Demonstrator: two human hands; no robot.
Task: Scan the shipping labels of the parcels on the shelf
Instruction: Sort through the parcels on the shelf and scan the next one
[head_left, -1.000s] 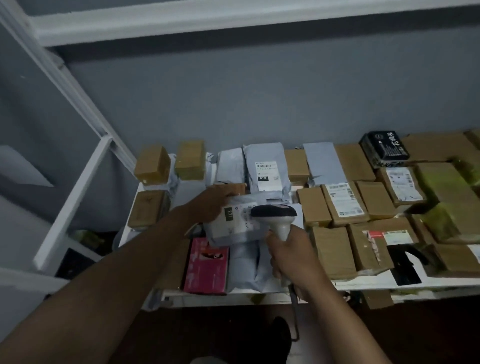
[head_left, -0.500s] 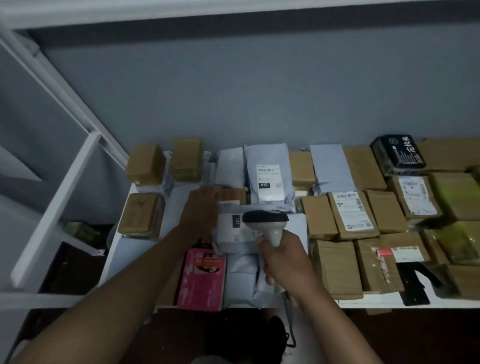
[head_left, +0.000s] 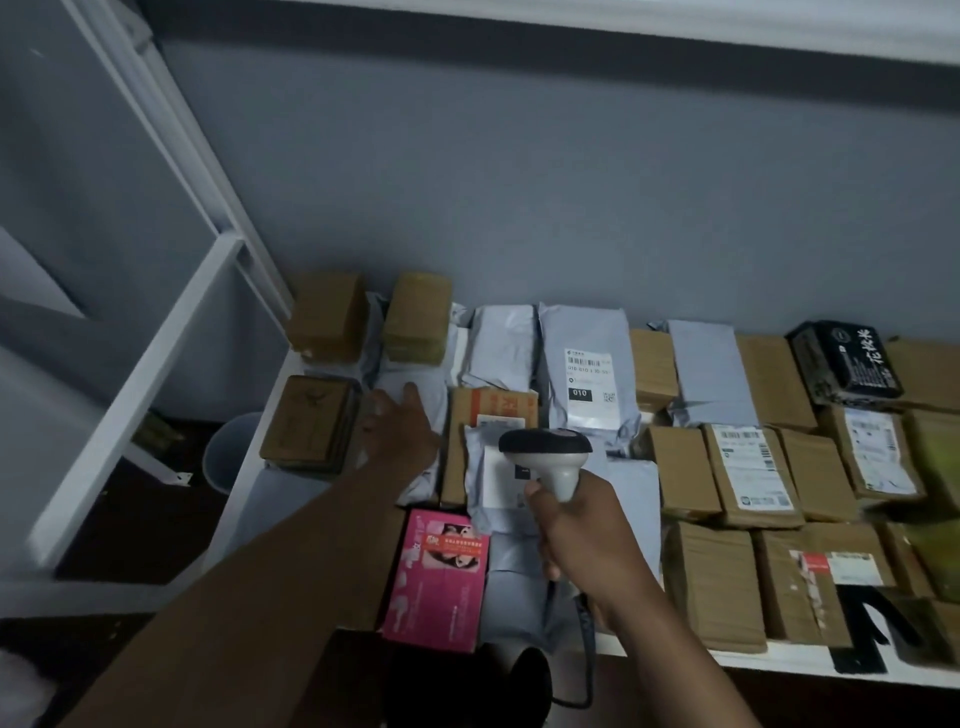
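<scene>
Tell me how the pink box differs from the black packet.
The pink box lies at the shelf's front edge beside the left arm; the black packet sits at the back near the wall, far right. The pink box shows a printed picture; the black packet shows white characters. Neither shows a white shipping label on its upper face.

Single view, worn on the person's head. The camera looks forward and steeply down onto the shelf (head_left: 779, 656) from above its front edge, close enough that both forearms enter from the bottom of the frame. It faces the grey wall (head_left: 519, 208) behind the shelf's rear edge. The shelf's left end lies left of centre; its right part runs out of frame. Wide-angle optics bend straight edges. The frame is tilted slightly.
</scene>
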